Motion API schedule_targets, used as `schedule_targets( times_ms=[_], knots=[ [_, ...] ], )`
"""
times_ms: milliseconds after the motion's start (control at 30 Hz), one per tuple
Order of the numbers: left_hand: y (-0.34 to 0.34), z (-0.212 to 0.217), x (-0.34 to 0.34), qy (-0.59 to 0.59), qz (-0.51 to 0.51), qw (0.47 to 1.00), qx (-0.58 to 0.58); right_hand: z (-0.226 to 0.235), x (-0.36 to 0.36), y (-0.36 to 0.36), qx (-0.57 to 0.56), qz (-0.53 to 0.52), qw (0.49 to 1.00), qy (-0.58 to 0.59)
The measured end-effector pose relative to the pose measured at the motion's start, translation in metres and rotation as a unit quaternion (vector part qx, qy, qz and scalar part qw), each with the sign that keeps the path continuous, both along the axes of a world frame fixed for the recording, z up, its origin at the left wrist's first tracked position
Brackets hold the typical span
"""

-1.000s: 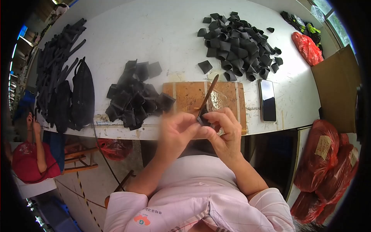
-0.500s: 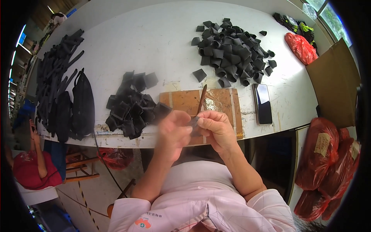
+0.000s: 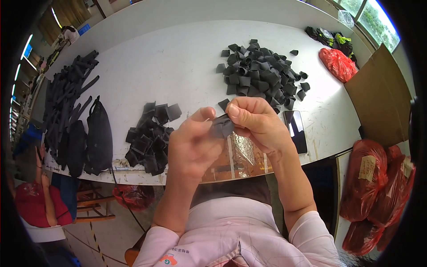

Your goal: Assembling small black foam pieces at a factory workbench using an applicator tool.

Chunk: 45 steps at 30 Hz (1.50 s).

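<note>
A small piece of black fabric [image 3: 223, 126], folded over or looped, is held up in front of my chest. My right hand [image 3: 258, 120] is closed on its right side, thumb and forefinger pinching the upper corner. At its left side is my left hand [image 3: 192, 144], slightly blurred, with bent fingers against the piece and the thumb raised. A thin pale sliver shows by that thumb, too small to name. Below the hands lies a brown wooden board [image 3: 215, 171] with clear tape on it, partly hidden by them.
Black pieces are heaped on the white table [image 3: 151, 58]: flat ones [image 3: 151, 147] left of my hands, looped ones [image 3: 262, 73] beyond. Long black strips [image 3: 66, 98] and black pouches [image 3: 98, 138] lie far left. A phone [image 3: 296, 131], cardboard [image 3: 380, 93] and red bags [image 3: 367, 178] are right.
Both hands have risen and moved away from my body with the black fabric piece, which is now turned more into view. The view has tilted upward. A brown curved tool on the board is now hidden.
</note>
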<state>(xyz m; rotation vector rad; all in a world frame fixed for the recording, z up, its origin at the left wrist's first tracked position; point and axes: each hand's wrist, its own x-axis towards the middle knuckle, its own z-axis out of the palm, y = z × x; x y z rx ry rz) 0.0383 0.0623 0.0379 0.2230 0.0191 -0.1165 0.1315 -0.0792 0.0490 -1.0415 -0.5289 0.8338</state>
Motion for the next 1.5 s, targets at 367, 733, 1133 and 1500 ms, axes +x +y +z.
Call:
schedule_targets(
  times_ms=[367,733,1133,1500],
  knots=[
    [-0.01,-0.011,0.004,-0.123,0.36,0.597,0.706,-0.034,-0.015,-0.002,-0.119,-0.243,0.927,-0.262],
    [-0.008,-0.016,0.001,-0.104,0.291,0.888,0.341,-0.007,-0.039,0.004,-0.088,-0.31,0.825,-0.464],
    [-0.009,-0.038,0.0,-0.084,0.295,0.89,0.338,-0.03,-0.036,0.01,-0.075,-0.359,0.775,-0.515],
    [0.044,-0.09,0.026,0.081,0.429,0.425,0.793,-0.002,0.02,-0.011,-0.04,-0.366,0.925,-0.095]
  ],
)
